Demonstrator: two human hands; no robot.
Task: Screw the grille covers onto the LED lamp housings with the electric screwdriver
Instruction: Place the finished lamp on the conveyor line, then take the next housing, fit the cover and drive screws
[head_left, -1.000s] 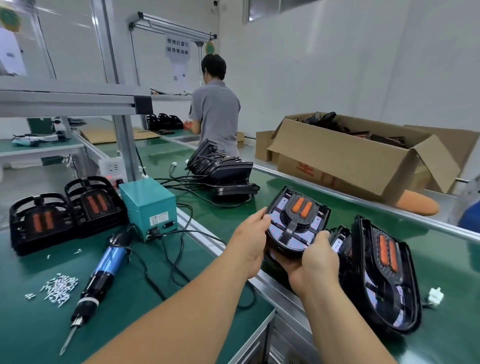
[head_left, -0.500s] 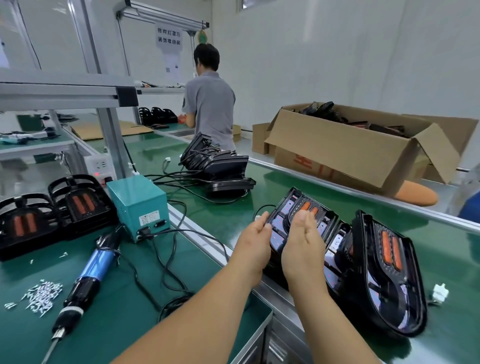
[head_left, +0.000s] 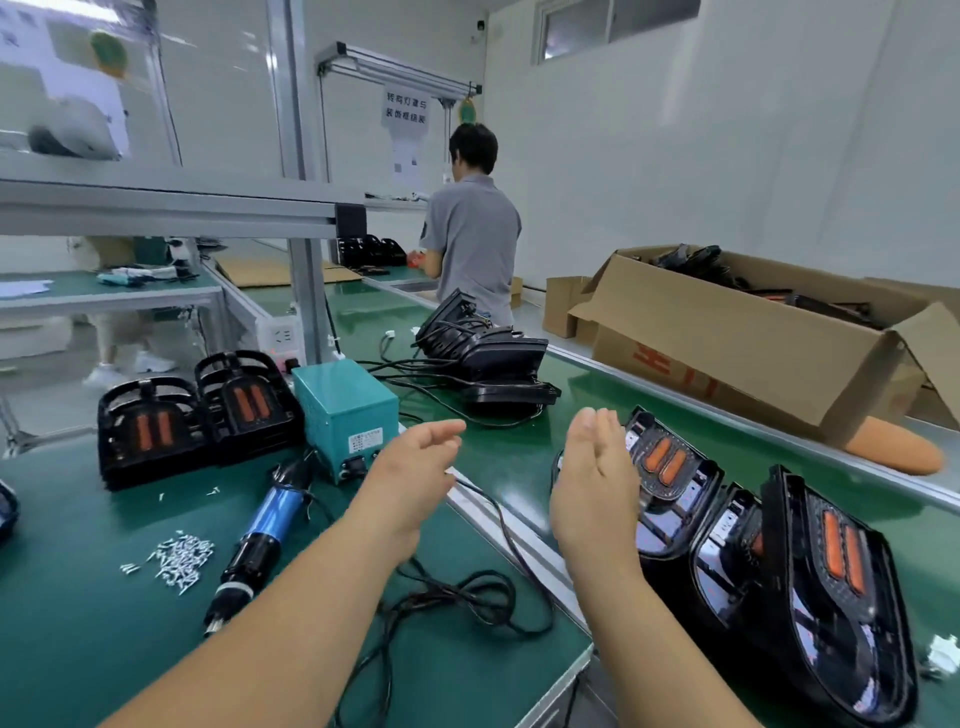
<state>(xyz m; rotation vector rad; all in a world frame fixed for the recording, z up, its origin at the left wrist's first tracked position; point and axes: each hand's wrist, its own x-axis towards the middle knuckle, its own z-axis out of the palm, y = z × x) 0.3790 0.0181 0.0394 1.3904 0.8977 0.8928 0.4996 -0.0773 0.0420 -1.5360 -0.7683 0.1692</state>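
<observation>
Both hands empty, in the air. Left hand (head_left: 410, 478), fingers loosely spread, hovers just right of the teal box (head_left: 345, 410). Right hand (head_left: 592, 488), flat with fingers together, is further right, near the lamp housings (head_left: 831, 571) on the belt. Screwdriver (head_left: 265, 530) lies in front of the box, screws (head_left: 176, 558) front-left. Grille covers (head_left: 150, 431) are stacked just left of it.

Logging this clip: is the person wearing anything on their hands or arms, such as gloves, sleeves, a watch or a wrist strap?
Nothing worn shows. The left hand and right hand are bare, with no gloves or rings visible. The left forearm and right forearm are bare from the wrist to the bottom edge of the picture, with no sleeve, watch, bracelet or grounding strap. Any sleeve would be further up, out of frame.
</observation>
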